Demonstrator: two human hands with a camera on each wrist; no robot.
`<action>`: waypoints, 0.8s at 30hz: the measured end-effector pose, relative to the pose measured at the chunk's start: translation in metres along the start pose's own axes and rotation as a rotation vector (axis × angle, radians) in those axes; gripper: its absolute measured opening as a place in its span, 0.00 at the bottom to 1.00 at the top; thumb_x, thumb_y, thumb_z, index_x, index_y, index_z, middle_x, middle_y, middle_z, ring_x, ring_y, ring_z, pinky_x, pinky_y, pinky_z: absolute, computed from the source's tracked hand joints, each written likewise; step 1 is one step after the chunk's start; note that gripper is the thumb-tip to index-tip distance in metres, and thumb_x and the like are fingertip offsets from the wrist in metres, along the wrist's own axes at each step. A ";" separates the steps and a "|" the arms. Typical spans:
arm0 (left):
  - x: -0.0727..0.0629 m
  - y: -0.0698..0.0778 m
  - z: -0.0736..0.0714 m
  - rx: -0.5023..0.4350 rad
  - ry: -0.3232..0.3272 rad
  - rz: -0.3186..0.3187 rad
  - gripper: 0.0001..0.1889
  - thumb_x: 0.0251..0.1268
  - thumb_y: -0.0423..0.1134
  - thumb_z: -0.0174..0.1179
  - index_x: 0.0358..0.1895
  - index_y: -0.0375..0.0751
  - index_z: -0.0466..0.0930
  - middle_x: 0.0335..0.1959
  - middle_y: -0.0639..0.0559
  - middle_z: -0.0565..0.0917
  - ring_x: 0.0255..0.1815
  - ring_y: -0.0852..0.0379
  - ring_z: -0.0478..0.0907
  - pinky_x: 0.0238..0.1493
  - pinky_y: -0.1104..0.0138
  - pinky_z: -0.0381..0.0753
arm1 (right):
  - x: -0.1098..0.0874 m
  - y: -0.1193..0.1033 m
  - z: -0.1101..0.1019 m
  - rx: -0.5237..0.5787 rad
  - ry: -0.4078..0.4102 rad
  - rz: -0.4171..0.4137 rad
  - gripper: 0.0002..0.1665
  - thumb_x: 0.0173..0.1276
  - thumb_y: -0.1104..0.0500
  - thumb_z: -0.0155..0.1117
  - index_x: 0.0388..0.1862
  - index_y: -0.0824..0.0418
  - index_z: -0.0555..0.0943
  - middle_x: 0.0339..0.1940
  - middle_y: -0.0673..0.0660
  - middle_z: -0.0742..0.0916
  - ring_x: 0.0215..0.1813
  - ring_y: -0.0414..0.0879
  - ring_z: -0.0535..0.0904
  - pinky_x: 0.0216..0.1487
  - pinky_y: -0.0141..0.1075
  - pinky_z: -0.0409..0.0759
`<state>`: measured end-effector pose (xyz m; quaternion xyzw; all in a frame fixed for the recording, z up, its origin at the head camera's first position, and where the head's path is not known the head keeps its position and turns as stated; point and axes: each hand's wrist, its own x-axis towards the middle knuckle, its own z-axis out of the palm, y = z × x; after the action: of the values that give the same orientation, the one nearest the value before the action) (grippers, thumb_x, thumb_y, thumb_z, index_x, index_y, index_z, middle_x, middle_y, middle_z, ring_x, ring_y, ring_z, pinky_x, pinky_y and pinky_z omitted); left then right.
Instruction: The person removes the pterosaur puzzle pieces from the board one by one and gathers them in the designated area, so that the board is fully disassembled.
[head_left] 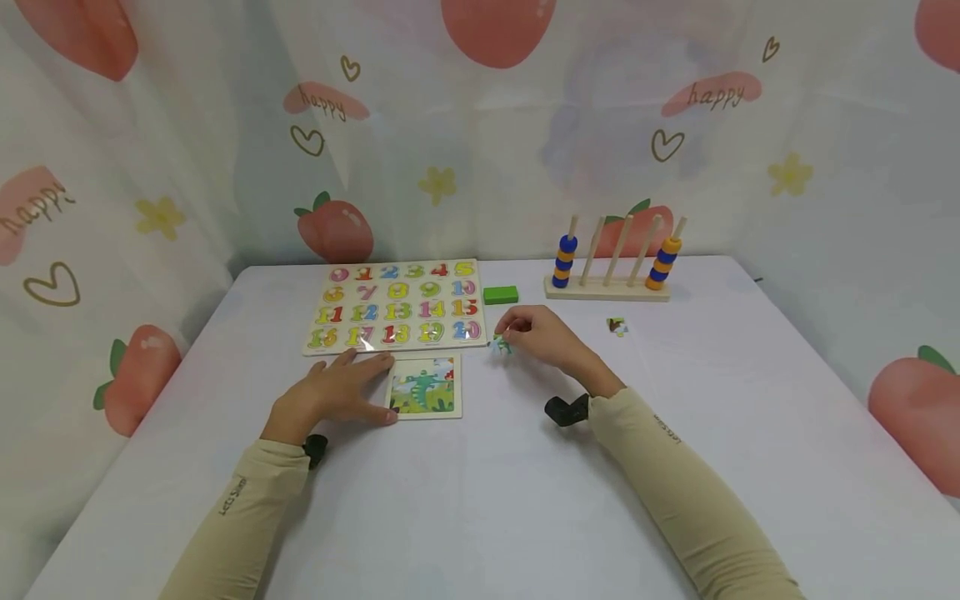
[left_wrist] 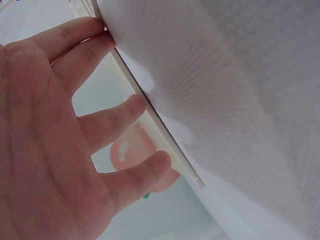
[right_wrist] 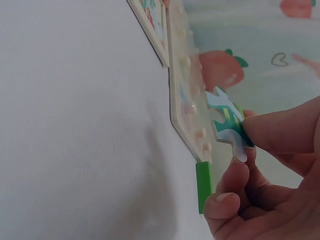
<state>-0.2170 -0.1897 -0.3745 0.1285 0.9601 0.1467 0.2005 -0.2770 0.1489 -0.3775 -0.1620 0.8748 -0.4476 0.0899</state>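
Between thumb and fingers my right hand (head_left: 542,335) pinches a jigsaw piece (right_wrist: 227,120) printed in green and light blue, held above the table to the right of a small framed jigsaw puzzle (head_left: 424,387). That puzzle shows a green dinosaur picture in a pale frame. My left hand (head_left: 327,395) lies at the puzzle's left side with its fingers spread, thumb by the lower left corner. In the left wrist view, fingertips (left_wrist: 135,104) touch the edge of a pale board. Another jigsaw piece (head_left: 617,326) lies alone farther right.
A number puzzle board (head_left: 399,305) lies just behind the small puzzle. Beside it sits a green block (head_left: 500,295). At the back right stands a wooden peg rack (head_left: 606,288) with blue and orange beads on its two end pegs. A printed curtain (head_left: 480,142) hangs behind the table.
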 end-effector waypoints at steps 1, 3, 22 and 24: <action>0.000 0.000 0.000 0.000 0.000 -0.002 0.53 0.62 0.62 0.76 0.86 0.49 0.61 0.85 0.41 0.61 0.87 0.32 0.42 0.81 0.31 0.39 | -0.001 0.001 -0.003 0.002 0.005 0.007 0.08 0.78 0.65 0.61 0.48 0.64 0.87 0.44 0.58 0.86 0.45 0.52 0.76 0.48 0.41 0.76; 0.001 0.001 0.000 0.003 0.001 0.000 0.53 0.62 0.62 0.76 0.86 0.49 0.61 0.85 0.41 0.61 0.87 0.32 0.42 0.81 0.31 0.39 | -0.004 0.003 -0.008 0.002 0.013 0.013 0.09 0.78 0.65 0.61 0.49 0.64 0.87 0.45 0.59 0.86 0.47 0.53 0.76 0.49 0.42 0.77; 0.000 0.002 0.002 0.009 0.007 -0.008 0.53 0.62 0.61 0.77 0.86 0.49 0.61 0.85 0.39 0.61 0.87 0.31 0.43 0.81 0.31 0.40 | -0.023 0.031 -0.058 0.024 0.091 0.096 0.13 0.84 0.65 0.56 0.58 0.70 0.84 0.54 0.65 0.85 0.51 0.55 0.75 0.53 0.41 0.78; 0.000 0.002 0.001 0.012 0.007 -0.004 0.53 0.62 0.61 0.76 0.86 0.49 0.61 0.85 0.39 0.62 0.87 0.31 0.43 0.81 0.31 0.40 | -0.025 0.032 -0.061 0.029 0.097 0.096 0.14 0.84 0.65 0.56 0.58 0.70 0.83 0.55 0.66 0.85 0.52 0.56 0.75 0.54 0.41 0.78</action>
<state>-0.2156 -0.1873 -0.3747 0.1275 0.9619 0.1409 0.1966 -0.2790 0.2218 -0.3679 -0.0965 0.8783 -0.4628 0.0713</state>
